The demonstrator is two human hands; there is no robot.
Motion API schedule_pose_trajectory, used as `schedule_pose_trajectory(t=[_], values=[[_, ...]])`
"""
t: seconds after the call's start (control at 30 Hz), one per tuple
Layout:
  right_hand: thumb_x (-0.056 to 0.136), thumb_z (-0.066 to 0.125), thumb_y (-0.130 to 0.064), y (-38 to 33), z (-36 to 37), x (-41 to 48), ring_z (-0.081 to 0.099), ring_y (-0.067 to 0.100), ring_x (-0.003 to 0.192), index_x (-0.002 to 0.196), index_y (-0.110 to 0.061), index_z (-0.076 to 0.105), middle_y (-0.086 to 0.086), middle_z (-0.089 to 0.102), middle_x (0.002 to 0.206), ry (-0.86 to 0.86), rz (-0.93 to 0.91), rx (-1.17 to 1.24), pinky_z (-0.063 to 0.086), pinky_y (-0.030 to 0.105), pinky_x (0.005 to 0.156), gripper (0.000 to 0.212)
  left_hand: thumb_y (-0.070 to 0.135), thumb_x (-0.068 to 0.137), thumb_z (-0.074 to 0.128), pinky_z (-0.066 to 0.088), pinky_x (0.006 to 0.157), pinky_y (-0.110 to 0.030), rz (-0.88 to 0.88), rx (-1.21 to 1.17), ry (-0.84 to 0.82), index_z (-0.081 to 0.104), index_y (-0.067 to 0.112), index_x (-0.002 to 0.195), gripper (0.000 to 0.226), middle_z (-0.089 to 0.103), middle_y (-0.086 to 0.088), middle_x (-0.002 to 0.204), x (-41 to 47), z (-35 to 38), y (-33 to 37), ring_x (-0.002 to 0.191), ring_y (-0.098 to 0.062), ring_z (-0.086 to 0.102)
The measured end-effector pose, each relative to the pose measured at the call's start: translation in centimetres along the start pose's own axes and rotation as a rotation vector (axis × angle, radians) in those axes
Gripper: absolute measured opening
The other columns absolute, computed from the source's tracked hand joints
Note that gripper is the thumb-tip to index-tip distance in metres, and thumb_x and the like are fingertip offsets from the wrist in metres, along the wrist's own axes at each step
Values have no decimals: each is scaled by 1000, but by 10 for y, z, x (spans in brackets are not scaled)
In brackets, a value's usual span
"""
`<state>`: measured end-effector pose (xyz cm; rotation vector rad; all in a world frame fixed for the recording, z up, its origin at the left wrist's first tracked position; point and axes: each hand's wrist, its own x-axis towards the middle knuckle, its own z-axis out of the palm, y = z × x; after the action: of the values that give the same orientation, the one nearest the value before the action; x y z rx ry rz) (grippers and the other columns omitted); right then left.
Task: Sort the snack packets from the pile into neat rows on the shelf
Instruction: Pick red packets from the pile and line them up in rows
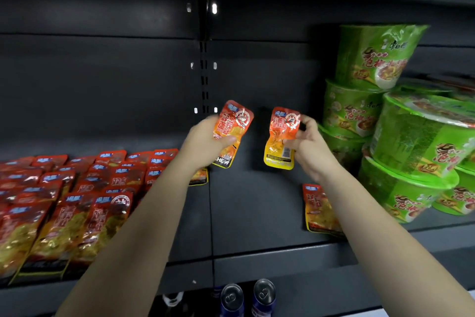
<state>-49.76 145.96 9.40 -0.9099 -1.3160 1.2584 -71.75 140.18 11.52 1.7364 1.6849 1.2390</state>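
My left hand (205, 143) grips an orange packet (234, 126) and my right hand (309, 148) pinches a yellow-ended packet (280, 141), both held over the middle of the shelf (244, 214), so I judge I'm mid-placing and must next lay them square beside the left rows (77, 201).

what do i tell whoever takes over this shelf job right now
Left hand holds an orange packet upright above the shelf.
Right hand pinches a second packet beside it.
Done: rows of packets fill the shelf's left part.
Left: place both held packets, then the loose packet lying by the noodle bowls, partly under the right forearm.
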Motion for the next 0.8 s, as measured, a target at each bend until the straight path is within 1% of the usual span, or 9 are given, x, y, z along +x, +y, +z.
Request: schedule_pose_trajectory(t=[0.13, 0.27, 0.33, 0.4, 0.47, 0.57, 0.63, 0.73, 0.8], values=[[85, 39, 15, -1, 30, -8, 61, 18, 62, 128, -26, 29, 10, 59, 85, -29, 100, 30, 50, 29, 57, 60, 22, 85, 70, 51, 86, -36, -42, -6, 12, 59, 25, 114, 32, 68, 4, 106, -10, -21, -13, 96, -15, 65], [92, 52, -10, 4, 61, -17, 49, 8, 54, 106, -25, 46, 1, 52, 83, -107, 161, 20, 40, 22, 49, 21, 22, 86, 69, 49, 81, -31, -66, 10, 50, 57, 26, 112, 28, 67, 6, 104, -21, -47, -23, 95, -13, 63], [87, 67, -28, 7, 73, -22, 44, 8, 55, 108, -24, 43, -1, 49, 81, -123, 199, -48, 36, 23, 52, 32, 22, 87, 68, 46, 76, -28, -74, 28, 66, 56, 25, 113, 28, 66, 6, 103, -27, -60, -27, 94, -12, 62], [86, 68, -21, 10, 85, -26, 43, 11, 57, 110, -21, 37, 1, 48, 81, -116, 228, -76, 35, 25, 54, 40, 23, 88, 68, 43, 70, -25, -77, 66, 79, 56, 23, 114, 29, 64, 6, 102, -31, -71, -31, 93, -12, 61], [89, 58, -8, 11, 98, -29, 50, 16, 58, 101, -19, 35, 8, 55, 84, -128, 270, -5, 36, 28, 56, 28, 23, 89, 67, 42, 69, -24, -77, 93, 86, 55, 20, 116, 30, 63, 5, 102, -35, -81, -33, 92, -13, 60], [95, 44, -4, 12, 111, -30, 69, 33, 87, 99, -15, 34, 23, 64, 107, -191, 326, 204, 52, 36, 77, 16, 24, 89, 66, 41, 75, -26, -75, 111, 98, 56, 18, 118, 31, 63, 5, 103, -40, -93, -37, 94, -14, 60], [97, 42, -4, 15, 114, -30, 65, 39, 104, 109, -13, 36, 28, 62, 117, -205, 329, 238, 50, 45, 91, 16, 24, 89, 66, 41, 76, -27, -80, 126, 102, 55, 18, 118, 32, 63, 5, 103, -43, -99, -40, 95, -14, 60], [97, 44, -1, 20, 118, -32, 68, 36, 98, 125, -3, 39, 29, 64, 113, -208, 317, 203, 54, 46, 86, 28, 26, 89, 65, 43, 77, -28, -82, 156, 101, 54, 17, 120, 34, 64, 2, 107, -46, -105, -45, 98, -15, 60], [96, 47, 0, 22, 119, -35, 71, 31, 85, 122, 0, 43, 27, 67, 105, -211, 318, 205, 58, 42, 78, 26, 28, 90, 65, 45, 79, -30, -88, 180, 102, 53, 17, 122, 36, 63, 1, 110, -48, -108, -47, 100, -16, 60]])
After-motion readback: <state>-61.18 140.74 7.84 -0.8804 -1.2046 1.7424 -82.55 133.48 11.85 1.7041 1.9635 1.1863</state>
